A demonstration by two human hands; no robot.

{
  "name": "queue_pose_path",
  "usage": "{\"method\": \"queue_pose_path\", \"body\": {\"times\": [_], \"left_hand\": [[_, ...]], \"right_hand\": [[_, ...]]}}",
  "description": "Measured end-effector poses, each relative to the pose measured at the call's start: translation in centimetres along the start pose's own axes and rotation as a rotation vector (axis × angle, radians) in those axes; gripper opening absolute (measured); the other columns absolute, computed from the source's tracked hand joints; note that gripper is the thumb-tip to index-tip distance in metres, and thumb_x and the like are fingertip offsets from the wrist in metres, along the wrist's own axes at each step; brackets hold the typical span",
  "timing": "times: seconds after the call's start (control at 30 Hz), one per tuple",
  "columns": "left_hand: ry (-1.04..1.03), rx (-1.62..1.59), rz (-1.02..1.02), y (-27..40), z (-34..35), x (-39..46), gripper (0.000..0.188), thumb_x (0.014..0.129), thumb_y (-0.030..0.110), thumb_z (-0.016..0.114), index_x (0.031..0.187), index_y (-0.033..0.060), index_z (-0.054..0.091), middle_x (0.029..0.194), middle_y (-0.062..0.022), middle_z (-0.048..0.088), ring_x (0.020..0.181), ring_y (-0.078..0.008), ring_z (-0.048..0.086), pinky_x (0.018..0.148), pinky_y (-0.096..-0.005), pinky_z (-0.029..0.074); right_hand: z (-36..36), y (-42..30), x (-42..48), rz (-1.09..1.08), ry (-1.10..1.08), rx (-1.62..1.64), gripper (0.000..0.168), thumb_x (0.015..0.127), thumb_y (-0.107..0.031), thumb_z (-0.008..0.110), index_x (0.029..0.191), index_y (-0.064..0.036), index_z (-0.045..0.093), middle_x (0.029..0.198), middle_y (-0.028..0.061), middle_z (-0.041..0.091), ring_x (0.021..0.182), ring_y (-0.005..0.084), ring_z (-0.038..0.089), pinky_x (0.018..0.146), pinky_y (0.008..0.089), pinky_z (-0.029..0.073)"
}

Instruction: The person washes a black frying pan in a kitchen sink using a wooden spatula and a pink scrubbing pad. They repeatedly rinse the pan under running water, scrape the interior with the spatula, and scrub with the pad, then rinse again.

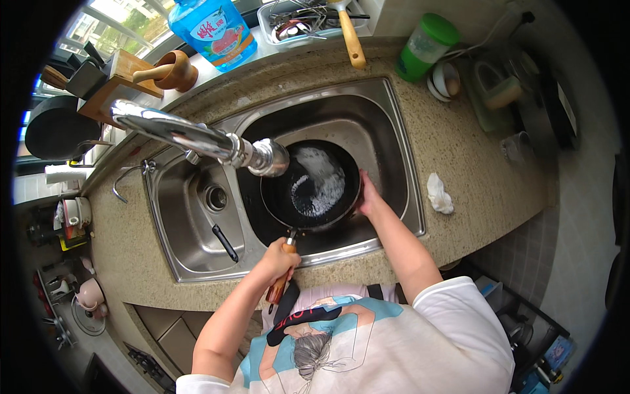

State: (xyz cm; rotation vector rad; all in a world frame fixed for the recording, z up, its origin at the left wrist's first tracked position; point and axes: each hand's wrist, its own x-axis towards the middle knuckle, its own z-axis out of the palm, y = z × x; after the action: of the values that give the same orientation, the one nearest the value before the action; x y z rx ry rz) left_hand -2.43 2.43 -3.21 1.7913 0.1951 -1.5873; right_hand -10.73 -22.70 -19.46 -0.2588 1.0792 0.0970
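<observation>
A dark frying pan (275, 197) with whitish foam or water inside lies within the large basin (389, 162) of a stainless steel double sink. My left hand (280, 261) is closed around its brown wooden handle (277, 290) at the sink's front edge. On the pan's right side, my right hand (367, 193) holds the rim; its fingers are partly hidden below the pan. The chrome faucet (197, 135) reaches over the pan's upper left edge. A black rod-like object (225, 243) lies in the small basin (177, 221), near the drain (215, 197).
A crumpled white tissue or cloth (439, 193) lies on the speckled countertop (472, 207) right of the sink. Behind stand a blue detergent bottle (216, 34), a wooden mortar (179, 71), a utensil tray (290, 42) and a green-lidded container (425, 47). Small bowls (445, 81) are stacked at the right.
</observation>
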Motion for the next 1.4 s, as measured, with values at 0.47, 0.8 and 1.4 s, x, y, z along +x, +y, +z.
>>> {"method": "queue_pose_path", "body": {"times": [0.47, 0.8, 1.4], "left_hand": [[-0.215, -0.62, -0.045, 4.9, 1.6, 0.7, 0.008, 0.081, 0.003, 0.053, 0.082, 0.0056, 0.046, 0.058, 0.003, 0.042, 0.047, -0.0054, 0.041, 0.041, -0.0197, 0.038], [-0.435, -1.038, -0.298, 5.9, -0.6, -0.9, 0.014, 0.086, 0.004, 0.05, 0.074, 0.0081, 0.043, 0.057, 0.0052, 0.039, 0.047, -0.0033, 0.039, 0.042, -0.0184, 0.036], [-0.613, -1.511, -0.272, 6.8, -1.6, -1.4, 0.008, 0.085, 0.007, 0.046, 0.085, -0.0013, 0.048, 0.058, 0.0025, 0.043, 0.044, -0.0052, 0.042, 0.042, -0.0193, 0.039]], "right_hand": [[8.0, 11.6, -2.9, 0.154, -0.196, 0.727, 0.077, 0.087, -0.068, 0.015, 0.121, -0.007, 0.047, 0.114, 0.0149, 0.054, 0.103, 0.0321, 0.05, 0.089, 0.0465, 0.042], [6.2, -0.5, 2.5, -0.234, -0.164, 0.434, 0.056, 0.09, -0.055, 0.035, 0.12, -0.011, 0.054, 0.12, 0.0056, 0.057, 0.111, 0.0215, 0.051, 0.099, 0.0347, 0.036], [12.2, 3.3, -6.3, -1.831, -0.365, -1.355, 0.035, 0.079, -0.02, 0.06, 0.114, -0.019, 0.058, 0.127, 0.0058, 0.049, 0.125, 0.031, 0.038, 0.103, 0.0467, 0.027]]}}
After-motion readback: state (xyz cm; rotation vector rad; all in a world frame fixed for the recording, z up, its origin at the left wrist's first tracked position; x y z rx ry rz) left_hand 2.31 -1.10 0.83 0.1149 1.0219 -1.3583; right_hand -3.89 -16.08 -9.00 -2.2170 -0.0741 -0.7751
